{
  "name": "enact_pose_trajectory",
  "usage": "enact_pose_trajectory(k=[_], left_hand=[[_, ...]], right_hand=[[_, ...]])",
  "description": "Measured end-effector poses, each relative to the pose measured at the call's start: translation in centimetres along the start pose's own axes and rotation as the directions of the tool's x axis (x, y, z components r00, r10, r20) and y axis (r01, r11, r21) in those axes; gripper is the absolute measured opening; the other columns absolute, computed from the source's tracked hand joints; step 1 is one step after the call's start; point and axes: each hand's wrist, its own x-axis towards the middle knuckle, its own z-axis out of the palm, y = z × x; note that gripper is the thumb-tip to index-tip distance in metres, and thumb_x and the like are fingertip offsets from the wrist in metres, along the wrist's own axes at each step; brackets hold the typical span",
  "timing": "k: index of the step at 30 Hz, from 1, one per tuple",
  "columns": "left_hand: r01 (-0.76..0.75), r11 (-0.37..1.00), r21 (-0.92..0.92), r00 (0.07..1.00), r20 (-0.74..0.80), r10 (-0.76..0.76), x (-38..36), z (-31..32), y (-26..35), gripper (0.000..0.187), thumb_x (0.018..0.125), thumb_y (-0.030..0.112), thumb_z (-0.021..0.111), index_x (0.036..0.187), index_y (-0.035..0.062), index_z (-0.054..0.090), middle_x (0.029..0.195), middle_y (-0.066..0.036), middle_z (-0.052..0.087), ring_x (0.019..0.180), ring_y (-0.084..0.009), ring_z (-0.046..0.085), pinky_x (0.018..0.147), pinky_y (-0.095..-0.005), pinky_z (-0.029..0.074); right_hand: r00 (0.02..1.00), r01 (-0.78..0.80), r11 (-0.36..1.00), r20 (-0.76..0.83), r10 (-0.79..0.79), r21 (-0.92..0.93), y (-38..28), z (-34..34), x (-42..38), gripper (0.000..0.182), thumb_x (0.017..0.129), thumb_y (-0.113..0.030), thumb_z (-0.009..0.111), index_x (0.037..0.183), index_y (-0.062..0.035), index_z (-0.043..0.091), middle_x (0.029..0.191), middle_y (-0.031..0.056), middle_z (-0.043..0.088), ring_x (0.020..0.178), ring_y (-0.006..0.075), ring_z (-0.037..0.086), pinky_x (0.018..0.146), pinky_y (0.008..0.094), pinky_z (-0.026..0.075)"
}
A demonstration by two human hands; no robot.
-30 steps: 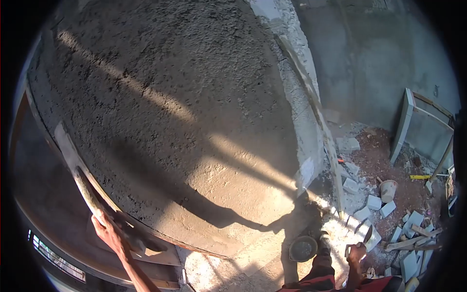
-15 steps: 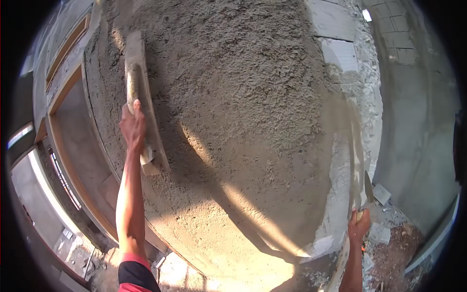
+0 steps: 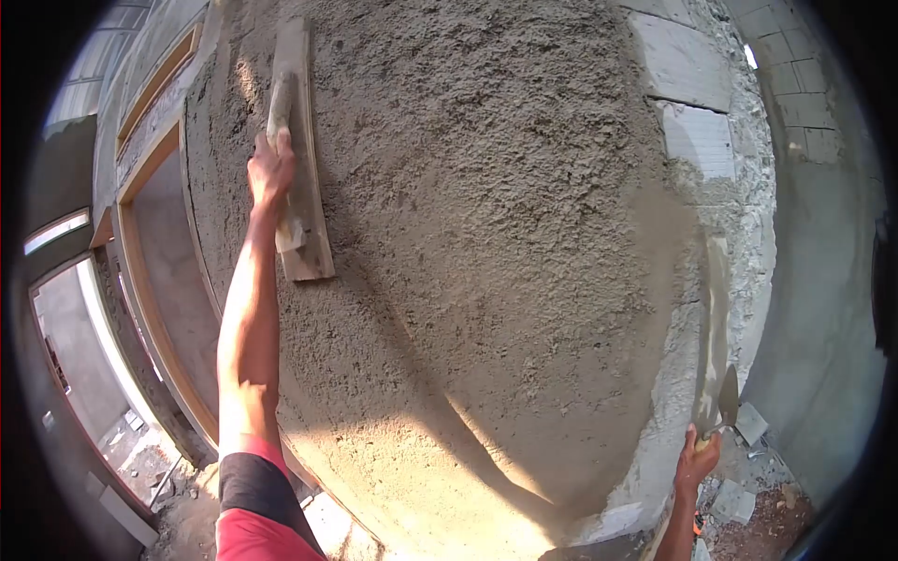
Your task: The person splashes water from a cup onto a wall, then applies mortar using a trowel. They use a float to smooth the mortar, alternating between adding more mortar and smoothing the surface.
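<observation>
My left hand (image 3: 271, 170) is wrapped round the handle of a long plastering float (image 3: 313, 201). The float stands nearly upright, its long board against or close to the rough grey mortar on the wall (image 3: 496, 187), at the upper left. Low on the right, my right hand (image 3: 696, 460) grips a small pointed trowel (image 3: 729, 395) by its handle, blade pointing up. That trowel is beside the wall's right edge, where a pale strip (image 3: 714, 318) runs upright. Shadow from my arm falls across the plaster.
Bare pale blocks (image 3: 681, 61) show at the wall's upper right. Broken block pieces (image 3: 734, 502) and rubble lie on the ground at lower right. A wooden door frame (image 3: 154, 252) stands to the left, and a smooth grey wall (image 3: 818, 280) to the right.
My left hand has slid the float upward along the wall. The view has shifted a little, moving the wall's right edge rightward. My right hand keeps its hold on the trowel.
</observation>
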Motion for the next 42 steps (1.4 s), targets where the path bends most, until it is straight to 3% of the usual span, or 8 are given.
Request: enact_pose_trajectory(k=[6, 15, 18, 23, 29, 34, 36, 42], left_hand=[[-0.122, 0.991, 0.051, 0.986, 0.118, 0.115, 8.4, 1.8, 7.7, 0.069, 0.109, 0.061, 0.044, 0.140, -0.0005, 0.052, 0.110, -0.034, 0.073, 0.102, -0.0471, 0.075, 0.098, -0.0584, 0.055], [-0.199, 0.975, 0.099, 0.922, 0.356, 0.152, -14.3, 0.0, 12.5, 0.053, 0.112, 0.054, 0.043, 0.127, 0.0033, 0.048, 0.098, -0.028, 0.075, 0.087, -0.0440, 0.074, 0.087, -0.0591, 0.060], [0.085, 0.992, -0.096, 0.949, 0.310, -0.051, -13.1, -0.1, 11.1, 0.057, 0.112, 0.054, 0.043, 0.126, -0.0013, 0.050, 0.098, -0.030, 0.074, 0.093, -0.0493, 0.073, 0.095, -0.0612, 0.056], [-0.017, 0.998, 0.068, 0.988, 0.157, 0.006, 0.8, 1.5, 17.3, 0.059, 0.113, 0.051, 0.041, 0.128, -0.0042, 0.055, 0.102, -0.031, 0.072, 0.096, -0.0424, 0.076, 0.087, -0.0558, 0.062], [-0.224, 0.963, 0.149, 0.952, 0.246, 0.183, -10.6, 3.5, 19.8, 0.057, 0.113, 0.053, 0.043, 0.131, 0.0004, 0.050, 0.096, -0.029, 0.072, 0.080, -0.0335, 0.075, 0.073, -0.0500, 0.064], [0.036, 0.999, 0.018, 0.953, 0.302, -0.039, -11.3, 1.3, 17.5, 0.062, 0.111, 0.055, 0.047, 0.131, -0.0038, 0.050, 0.100, -0.036, 0.071, 0.098, -0.0440, 0.074, 0.088, -0.0579, 0.059], [-0.152, 0.978, 0.142, 0.988, 0.044, 0.147, -3.8, 4.1, 18.1, 0.068, 0.109, 0.056, 0.049, 0.130, -0.0085, 0.052, 0.102, -0.039, 0.071, 0.103, -0.0536, 0.072, 0.095, -0.0593, 0.057], [-0.259, 0.966, 0.022, 0.944, 0.215, 0.249, -1.5, 5.7, 27.1, 0.066, 0.108, 0.057, 0.049, 0.130, -0.0058, 0.052, 0.102, -0.036, 0.072, 0.098, -0.0530, 0.073, 0.092, -0.0606, 0.058]], right_hand=[[0.998, 0.038, 0.999, -0.053, -0.038, 0.001, 0.6, 1.1, 0.3, 0.034, 0.105, -0.026, 0.072, 0.113, 0.0058, 0.063, 0.100, 0.0193, 0.065, 0.090, 0.0321, 0.062, 0.084, 0.0433, 0.050], [0.999, 0.035, 0.999, -0.004, -0.035, -0.042, 1.0, 0.7, -0.3, 0.035, 0.102, -0.018, 0.073, 0.125, 0.0064, 0.064, 0.110, 0.0205, 0.068, 0.102, 0.0373, 0.066, 0.093, 0.0453, 0.050], [1.000, 0.003, 1.000, 0.007, -0.003, 0.019, 1.3, 0.7, 0.5, 0.035, 0.101, -0.016, 0.073, 0.126, 0.0064, 0.063, 0.111, 0.0208, 0.068, 0.104, 0.0377, 0.066, 0.094, 0.0458, 0.049], [1.000, 0.004, 1.000, 0.006, -0.005, 0.011, 1.3, 0.7, 0.5, 0.037, 0.099, -0.012, 0.074, 0.129, 0.0066, 0.062, 0.117, 0.0219, 0.067, 0.110, 0.0381, 0.065, 0.097, 0.0462, 0.048], [1.000, 0.012, 1.000, -0.017, -0.011, 0.019, 1.1, 1.3, 0.4, 0.035, 0.101, -0.015, 0.073, 0.126, 0.0062, 0.062, 0.113, 0.0191, 0.067, 0.105, 0.0338, 0.064, 0.096, 0.0428, 0.049], [0.999, -0.021, 1.000, 0.050, 0.020, 0.017, 0.7, -0.4, 0.9, 0.035, 0.097, -0.010, 0.075, 0.125, 0.0071, 0.063, 0.114, 0.0218, 0.066, 0.108, 0.0408, 0.064, 0.097, 0.0457, 0.048], [1.000, 0.002, 1.000, 0.019, -0.002, 0.018, -0.2, -0.5, 0.8, 0.033, 0.096, -0.009, 0.075, 0.122, 0.0069, 0.063, 0.110, 0.0216, 0.065, 0.106, 0.0414, 0.064, 0.095, 0.0463, 0.048], [1.000, 0.020, 0.998, 0.002, -0.020, 0.063, 0.1, -0.1, 1.0, 0.033, 0.097, -0.006, 0.074, 0.123, 0.0075, 0.062, 0.113, 0.0219, 0.063, 0.105, 0.0417, 0.063, 0.094, 0.0457, 0.049]])
